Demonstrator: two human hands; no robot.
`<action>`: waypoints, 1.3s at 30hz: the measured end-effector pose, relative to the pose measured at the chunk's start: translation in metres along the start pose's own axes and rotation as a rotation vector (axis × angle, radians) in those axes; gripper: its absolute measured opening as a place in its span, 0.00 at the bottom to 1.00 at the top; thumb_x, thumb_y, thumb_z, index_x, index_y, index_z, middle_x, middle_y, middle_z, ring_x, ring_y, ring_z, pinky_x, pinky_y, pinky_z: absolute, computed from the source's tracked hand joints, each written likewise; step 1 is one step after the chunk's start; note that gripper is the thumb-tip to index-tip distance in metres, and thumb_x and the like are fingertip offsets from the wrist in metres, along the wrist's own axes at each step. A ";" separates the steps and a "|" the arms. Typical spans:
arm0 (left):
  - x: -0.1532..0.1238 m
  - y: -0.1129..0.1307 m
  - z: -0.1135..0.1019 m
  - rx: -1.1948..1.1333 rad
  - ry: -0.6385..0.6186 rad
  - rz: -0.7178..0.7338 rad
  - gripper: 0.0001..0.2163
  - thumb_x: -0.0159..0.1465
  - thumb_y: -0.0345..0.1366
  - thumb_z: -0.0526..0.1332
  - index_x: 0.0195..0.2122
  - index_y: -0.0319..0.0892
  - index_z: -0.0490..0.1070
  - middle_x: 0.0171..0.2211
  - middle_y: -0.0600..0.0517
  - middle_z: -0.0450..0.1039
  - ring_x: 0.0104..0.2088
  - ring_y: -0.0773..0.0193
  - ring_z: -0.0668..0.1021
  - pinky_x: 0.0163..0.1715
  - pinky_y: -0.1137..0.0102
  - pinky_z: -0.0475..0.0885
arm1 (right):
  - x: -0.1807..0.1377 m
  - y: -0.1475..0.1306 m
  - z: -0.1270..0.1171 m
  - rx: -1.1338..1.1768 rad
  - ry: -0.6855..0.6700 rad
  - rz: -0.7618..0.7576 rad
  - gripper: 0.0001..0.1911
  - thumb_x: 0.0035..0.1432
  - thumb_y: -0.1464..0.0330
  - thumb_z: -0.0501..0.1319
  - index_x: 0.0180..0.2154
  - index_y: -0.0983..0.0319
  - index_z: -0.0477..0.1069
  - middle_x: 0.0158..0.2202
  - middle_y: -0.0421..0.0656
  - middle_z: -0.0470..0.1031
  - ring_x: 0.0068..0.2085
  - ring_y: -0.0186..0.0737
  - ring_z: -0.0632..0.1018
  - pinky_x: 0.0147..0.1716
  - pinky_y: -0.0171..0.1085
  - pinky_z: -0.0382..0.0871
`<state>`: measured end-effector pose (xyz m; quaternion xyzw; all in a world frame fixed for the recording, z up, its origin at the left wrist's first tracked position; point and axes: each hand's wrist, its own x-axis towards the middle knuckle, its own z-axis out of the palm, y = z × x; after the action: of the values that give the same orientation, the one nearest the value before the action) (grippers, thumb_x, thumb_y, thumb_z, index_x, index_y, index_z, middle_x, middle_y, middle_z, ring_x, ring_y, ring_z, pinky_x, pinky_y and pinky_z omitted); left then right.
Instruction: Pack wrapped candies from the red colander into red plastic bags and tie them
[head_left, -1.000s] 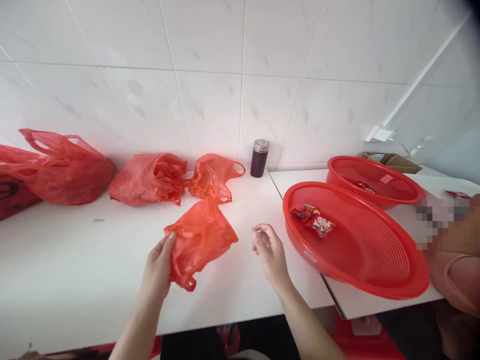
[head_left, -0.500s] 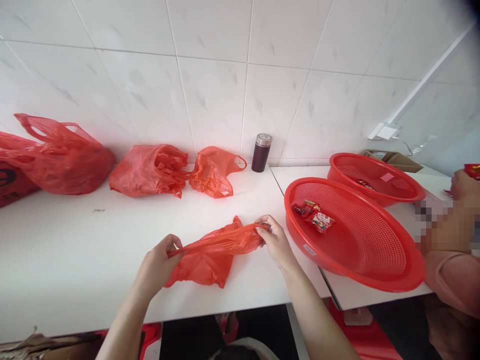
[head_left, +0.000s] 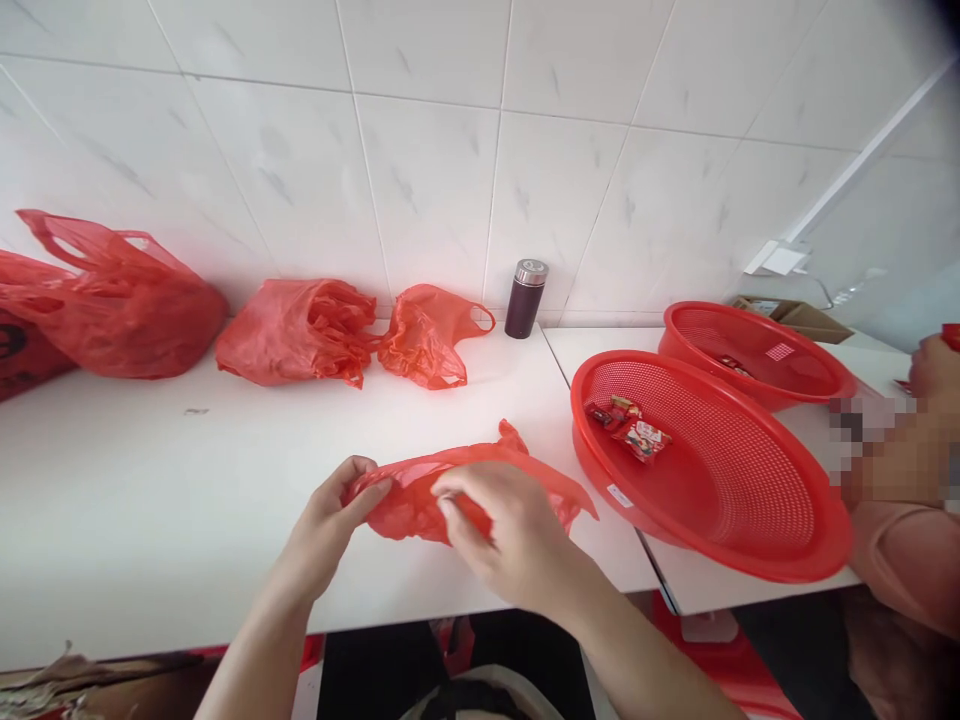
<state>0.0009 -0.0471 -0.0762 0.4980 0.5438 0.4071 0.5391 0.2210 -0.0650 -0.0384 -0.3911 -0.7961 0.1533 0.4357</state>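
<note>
A thin red plastic bag (head_left: 420,515) is stretched out just above the white table in front of me, its upper edge pulled taut. My left hand (head_left: 341,505) pinches the bag's left end between thumb and fingers. Over the middle of the bag is my right hand (head_left: 510,530), with thumb and index fingertips brought together at its opening. Whether film is caught between those fingertips I cannot make out. Behind my right wrist, the bag's right end sticks out loose. Closest to that hand on the right stands a large red plastic basket (head_left: 750,555) holding several small red snack packets (head_left: 643,438).
Along the wall stand a filled red bag (head_left: 150,320), a bundle of red bags (head_left: 274,335), a crumpled red bag (head_left: 427,330) and a dark thermos (head_left: 525,302). A second red basket (head_left: 825,385) and an open cardboard box (head_left: 810,320) lie right, near another person's arm (head_left: 892,460).
My right hand has let go of the bag's right end and moved left over its middle. The bag's upper edge has spread open; my left hand keeps its hold.
</note>
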 end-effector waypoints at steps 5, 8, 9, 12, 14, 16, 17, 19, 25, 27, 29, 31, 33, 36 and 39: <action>-0.002 0.002 0.003 -0.565 -0.079 -0.105 0.07 0.60 0.36 0.65 0.32 0.44 0.67 0.31 0.55 0.72 0.29 0.69 0.73 0.32 0.75 0.71 | 0.001 0.033 0.012 -0.285 -0.528 0.190 0.15 0.66 0.71 0.50 0.45 0.62 0.74 0.35 0.46 0.80 0.37 0.44 0.79 0.40 0.41 0.70; 0.006 0.005 -0.010 -0.846 0.206 -0.132 0.03 0.59 0.30 0.63 0.33 0.43 0.69 0.32 0.54 0.75 0.29 0.69 0.76 0.33 0.74 0.75 | -0.015 0.048 -0.001 -0.245 -0.753 0.347 0.16 0.66 0.66 0.51 0.49 0.58 0.74 0.39 0.46 0.80 0.36 0.44 0.80 0.33 0.39 0.71; 0.009 0.005 -0.015 -0.893 0.288 -0.132 0.04 0.58 0.28 0.62 0.32 0.42 0.69 0.30 0.55 0.74 0.28 0.70 0.76 0.32 0.75 0.75 | -0.020 0.049 -0.006 -0.218 -0.763 0.385 0.17 0.66 0.65 0.52 0.53 0.55 0.72 0.43 0.46 0.80 0.38 0.45 0.81 0.34 0.39 0.71; 0.020 0.005 -0.023 -0.895 0.377 -0.102 0.07 0.55 0.25 0.63 0.28 0.43 0.65 0.23 0.59 0.68 0.21 0.74 0.71 0.24 0.80 0.71 | -0.029 0.045 -0.020 -0.101 -0.727 0.413 0.23 0.66 0.62 0.54 0.62 0.48 0.63 0.48 0.44 0.79 0.45 0.47 0.80 0.40 0.42 0.73; 0.024 0.003 -0.020 -0.760 0.410 -0.038 0.08 0.56 0.28 0.64 0.29 0.44 0.63 0.22 0.60 0.66 0.20 0.73 0.70 0.21 0.81 0.68 | -0.029 0.039 -0.025 0.067 -0.675 0.355 0.23 0.67 0.63 0.52 0.62 0.46 0.62 0.53 0.40 0.76 0.52 0.45 0.77 0.47 0.43 0.72; 0.025 0.002 -0.014 -0.549 0.448 0.052 0.08 0.58 0.34 0.64 0.32 0.46 0.63 0.24 0.59 0.68 0.22 0.71 0.70 0.20 0.79 0.66 | -0.025 0.032 -0.027 0.215 -0.565 0.255 0.22 0.68 0.68 0.50 0.60 0.47 0.65 0.56 0.37 0.73 0.57 0.40 0.74 0.54 0.41 0.68; 0.024 0.003 -0.010 -0.434 0.452 0.092 0.08 0.59 0.37 0.64 0.33 0.47 0.63 0.25 0.59 0.69 0.22 0.70 0.71 0.20 0.78 0.66 | -0.022 0.028 -0.027 0.251 -0.494 0.196 0.22 0.68 0.71 0.49 0.59 0.50 0.66 0.56 0.38 0.73 0.58 0.38 0.73 0.56 0.40 0.67; 0.022 0.005 -0.002 -0.232 0.421 0.130 0.09 0.60 0.42 0.63 0.36 0.47 0.64 0.27 0.58 0.70 0.24 0.69 0.71 0.22 0.77 0.66 | -0.018 0.021 -0.026 0.237 -0.354 0.065 0.22 0.66 0.75 0.48 0.57 0.56 0.69 0.54 0.41 0.75 0.57 0.36 0.73 0.57 0.38 0.67; 0.013 0.012 0.011 0.121 0.266 0.165 0.11 0.64 0.47 0.58 0.41 0.47 0.66 0.29 0.57 0.68 0.26 0.69 0.69 0.25 0.75 0.63 | -0.005 0.020 -0.015 -0.158 -0.289 -0.157 0.20 0.61 0.80 0.47 0.43 0.62 0.75 0.41 0.46 0.79 0.43 0.40 0.78 0.41 0.38 0.74; 0.011 0.010 0.012 0.178 0.153 0.184 0.10 0.65 0.47 0.57 0.41 0.47 0.65 0.32 0.56 0.68 0.29 0.68 0.69 0.28 0.75 0.64 | -0.001 0.027 -0.012 -0.261 -0.344 -0.158 0.20 0.61 0.80 0.47 0.41 0.62 0.75 0.40 0.45 0.79 0.40 0.40 0.78 0.37 0.37 0.73; 0.008 0.007 0.013 0.208 -0.003 0.165 0.09 0.66 0.46 0.54 0.40 0.47 0.65 0.33 0.55 0.68 0.29 0.67 0.69 0.29 0.74 0.64 | 0.002 0.032 -0.012 -0.344 -0.394 -0.131 0.20 0.60 0.80 0.48 0.42 0.60 0.76 0.39 0.45 0.79 0.38 0.41 0.78 0.34 0.36 0.72; 0.006 0.003 0.014 0.221 -0.169 0.107 0.10 0.68 0.45 0.52 0.39 0.46 0.66 0.31 0.56 0.67 0.27 0.68 0.67 0.28 0.74 0.63 | 0.003 0.033 -0.015 -0.398 -0.446 -0.069 0.19 0.60 0.79 0.49 0.42 0.59 0.76 0.35 0.44 0.79 0.35 0.41 0.78 0.32 0.36 0.71; 0.003 -0.001 0.015 0.216 -0.283 0.050 0.11 0.69 0.45 0.50 0.37 0.46 0.67 0.30 0.56 0.65 0.27 0.68 0.66 0.28 0.73 0.63 | 0.003 0.026 -0.024 -0.345 -0.510 -0.024 0.18 0.60 0.78 0.51 0.43 0.58 0.76 0.33 0.42 0.79 0.33 0.40 0.78 0.32 0.36 0.71; 0.001 -0.001 0.018 0.175 -0.294 0.001 0.12 0.68 0.46 0.51 0.36 0.46 0.67 0.28 0.57 0.63 0.26 0.68 0.65 0.27 0.74 0.62 | 0.004 0.005 -0.045 -0.111 -0.575 -0.080 0.19 0.62 0.76 0.52 0.48 0.55 0.75 0.39 0.40 0.80 0.37 0.38 0.79 0.38 0.37 0.73; -0.001 0.005 0.021 0.095 -0.260 -0.060 0.12 0.67 0.49 0.52 0.38 0.47 0.66 0.25 0.59 0.65 0.21 0.70 0.62 0.20 0.76 0.57 | 0.009 -0.010 -0.060 -0.074 -0.487 -0.195 0.20 0.62 0.76 0.52 0.47 0.52 0.76 0.44 0.40 0.79 0.47 0.40 0.78 0.48 0.42 0.73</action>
<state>0.0218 -0.0493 -0.0729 0.5553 0.5025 0.2965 0.5926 0.2620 -0.0707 0.0066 -0.2798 -0.9164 0.1708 0.2296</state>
